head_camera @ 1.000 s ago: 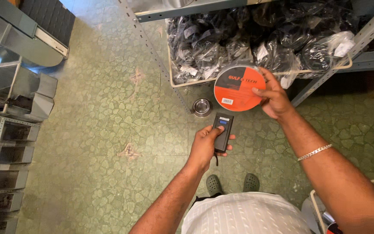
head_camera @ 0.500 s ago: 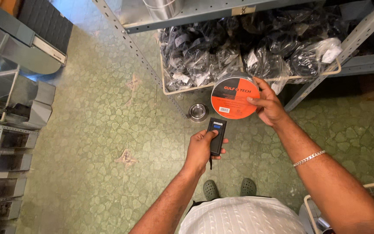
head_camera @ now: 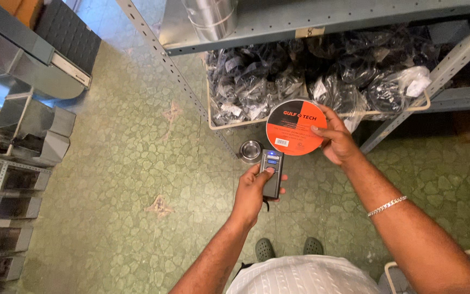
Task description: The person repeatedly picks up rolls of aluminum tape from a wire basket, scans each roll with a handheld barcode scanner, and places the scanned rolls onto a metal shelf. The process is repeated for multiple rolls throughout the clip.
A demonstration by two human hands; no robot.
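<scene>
Over the green floor, just near the wire basket (head_camera: 213, 122) of black bagged parts, the right hand (head_camera: 337, 142) holds up a round orange-and-black disc (head_camera: 295, 128), fingers spread and pinching its right edge. Looks light, stiff and flat, so gripping the rim seems best. Left hand (head_camera: 254, 190) has its fingers wrapped round a small black scanner (head_camera: 272, 173), thumb on top.

1. Disc (head_camera: 296, 127): orange with a black sector and a small white label.
2. Scanner (head_camera: 272, 173): black, with a blue light.
3. Floor (head_camera: 126, 179): green, with a cracked pebble pattern.
4. Bags (head_camera: 322, 71) in the bin: black and glossy.
5. Shelf (head_camera: 311, 19): grey metal.
6. Shirt (head_camera: 300, 277): white, ribbed.
7. Bracelet (head_camera: 387, 206): silver.
</scene>
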